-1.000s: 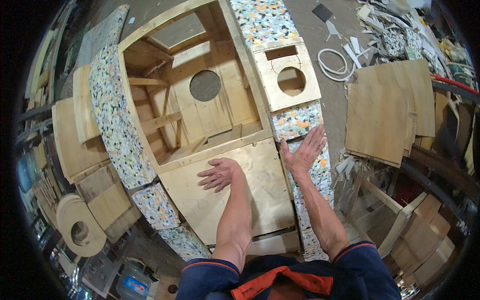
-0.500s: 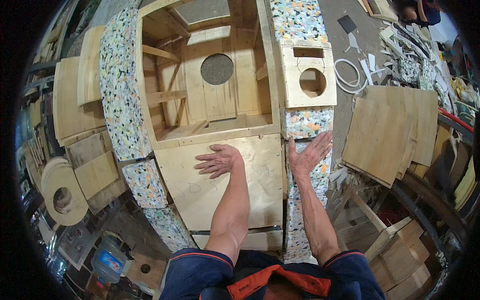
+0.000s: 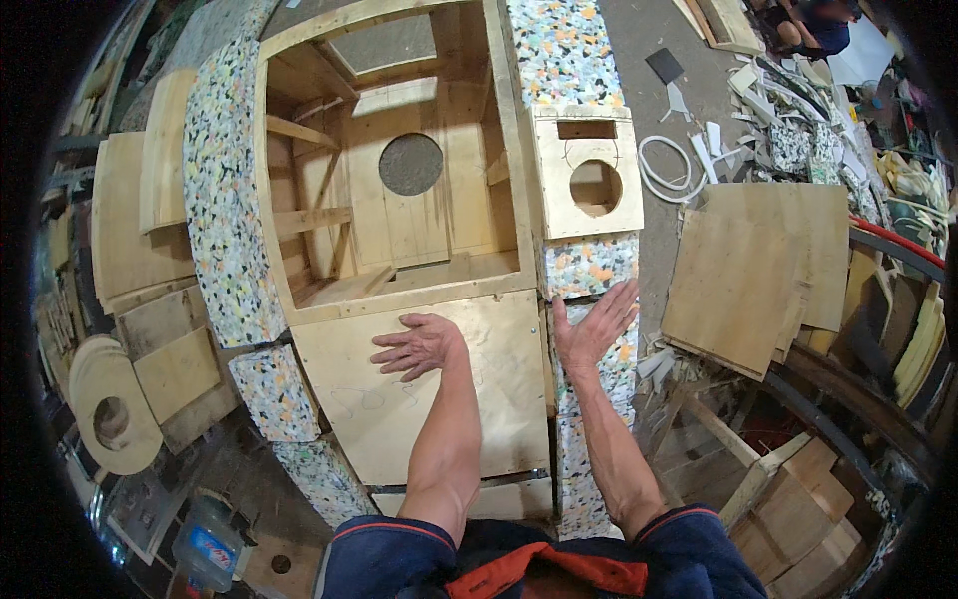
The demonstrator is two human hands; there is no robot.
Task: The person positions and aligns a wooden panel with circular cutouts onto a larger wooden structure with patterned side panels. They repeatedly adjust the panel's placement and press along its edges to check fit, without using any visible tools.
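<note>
My left hand [image 3: 419,345] lies flat on the pale plywood panel [image 3: 439,424] at the near end of a wooden frame, its fingers spread toward the left. My right hand [image 3: 594,334] rests with spread fingers and thumb apart on the speckled foam strip [image 3: 591,268] along the frame's right side, over a joint between two foam pieces. Neither hand holds anything. Beyond the panel, the open wooden box frame [image 3: 399,303] shows inner braces and a board with a round hole. Faint pencil lines mark the panel near my left hand.
A small plywood piece with a round hole [image 3: 551,222] sits on the right foam. More speckled foam [image 3: 228,200] lines the left side. Plywood sheets [image 3: 733,285] lie at right, near foam scraps [image 3: 798,140]. A plastic bottle [image 3: 210,544] stands lower left. Another person [image 3: 823,25] is at top right.
The whole view has shifted, so the frame and foam appear slightly lower and farther left. Both hands stay at about the same places on the panel and foam.
</note>
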